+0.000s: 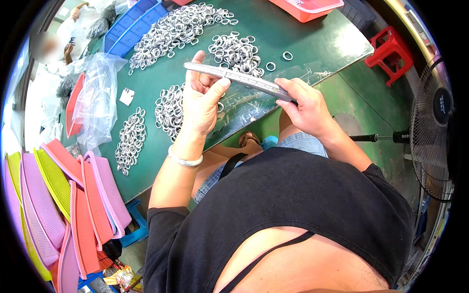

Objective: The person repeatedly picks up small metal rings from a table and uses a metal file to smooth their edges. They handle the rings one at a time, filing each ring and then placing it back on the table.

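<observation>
A long, narrow grey bar point(249, 80) with fine marks along its side is held tilted over the table's near edge. It looks like a ring-sizing stick, but I cannot be sure. My left hand point(201, 100) supports it near its far left end, thumb pressed on its edge and index finger stretched past it. My right hand point(307, 103) grips the darker right end between thumb and fingers. Beneath and beyond the bar lies a pile of silver rings point(237, 51). Another ring pile point(168, 112) sits beside my left wrist, partly hidden by it.
The green table point(273, 29) carries a large ring heap point(178, 27), a smaller one point(131, 141), a blue bin point(129, 29), a red basket point(308, 10) and a clear plastic bag point(100, 93). Colourful stacked baskets point(88, 210) stand left. A red stool point(391, 56) and fan point(432, 127) stand right.
</observation>
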Available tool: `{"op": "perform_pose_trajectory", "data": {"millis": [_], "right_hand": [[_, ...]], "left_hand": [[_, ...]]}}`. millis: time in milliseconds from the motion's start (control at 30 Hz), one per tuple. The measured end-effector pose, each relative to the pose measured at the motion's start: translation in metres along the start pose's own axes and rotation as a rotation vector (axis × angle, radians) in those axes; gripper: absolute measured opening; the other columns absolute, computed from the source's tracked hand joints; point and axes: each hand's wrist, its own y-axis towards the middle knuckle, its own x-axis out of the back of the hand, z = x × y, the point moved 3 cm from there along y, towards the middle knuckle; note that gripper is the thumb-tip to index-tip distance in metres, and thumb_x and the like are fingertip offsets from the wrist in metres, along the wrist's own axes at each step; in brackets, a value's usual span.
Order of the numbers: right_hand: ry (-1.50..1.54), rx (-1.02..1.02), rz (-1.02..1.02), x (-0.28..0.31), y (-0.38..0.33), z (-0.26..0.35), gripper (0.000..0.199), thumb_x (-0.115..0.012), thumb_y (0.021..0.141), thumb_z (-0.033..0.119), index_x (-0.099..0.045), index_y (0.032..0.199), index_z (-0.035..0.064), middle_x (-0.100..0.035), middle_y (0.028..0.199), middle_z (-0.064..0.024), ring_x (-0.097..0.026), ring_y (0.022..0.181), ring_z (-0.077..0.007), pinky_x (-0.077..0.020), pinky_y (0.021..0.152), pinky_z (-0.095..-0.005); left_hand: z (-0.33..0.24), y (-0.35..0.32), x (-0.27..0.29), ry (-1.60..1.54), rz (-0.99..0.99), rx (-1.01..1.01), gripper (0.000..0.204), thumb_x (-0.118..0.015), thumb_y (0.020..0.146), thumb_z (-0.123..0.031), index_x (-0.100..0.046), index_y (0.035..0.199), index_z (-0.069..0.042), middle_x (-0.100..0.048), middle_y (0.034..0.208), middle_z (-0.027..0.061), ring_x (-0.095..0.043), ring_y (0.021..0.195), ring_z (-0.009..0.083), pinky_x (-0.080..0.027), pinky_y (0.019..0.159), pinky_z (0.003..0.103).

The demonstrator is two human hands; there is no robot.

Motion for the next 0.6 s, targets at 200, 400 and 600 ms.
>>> {"op": "perform_pose_trajectory", "data": {"millis": [200,400,600], "right_hand": [[-0.128,0.082,-0.066,0.001,0.000,0.003,0.040,-0.069,0.067,0.008,-0.057,0.105,0.0065,-0.057,0.080,-0.0068,-0.059,0.066,-0.0252,-0.0453,0.053,-0.0356],[-0.158,0.113,-0.104,-0.004,0.001,0.003,0.041,-0.069,0.066,0.009,-0.058,0.105,0.0071,-0.056,0.080,-0.0051,-0.059,0.065,-0.0232,-0.0435,0.052,-0.0333],[-0.095,0.059,-0.071,-0.006,0.002,0.002,0.040,-0.070,0.066,0.010,-0.059,0.104,0.0080,-0.056,0.078,-0.0038,-0.059,0.064,-0.0217,-0.0432,0.054,-0.0317]], "left_hand": [[-0.007,-0.003,0.001,0.021,-0.057,0.046,0.062,-0.067,0.077,0.003,-0.035,0.131,0.001,-0.062,0.095,0.0074,-0.058,0.083,0.0113,-0.047,0.076,0.023],[0.005,-0.004,0.010,-0.067,-0.058,0.157,0.033,-0.065,0.080,-0.001,-0.056,0.112,0.002,-0.063,0.092,0.0076,-0.059,0.080,0.0150,-0.049,0.075,0.027],[-0.002,-0.004,0.006,-0.102,-0.018,0.162,0.031,-0.064,0.081,-0.002,-0.056,0.111,0.002,-0.063,0.091,0.0076,-0.059,0.078,0.0154,-0.049,0.075,0.027]]}}
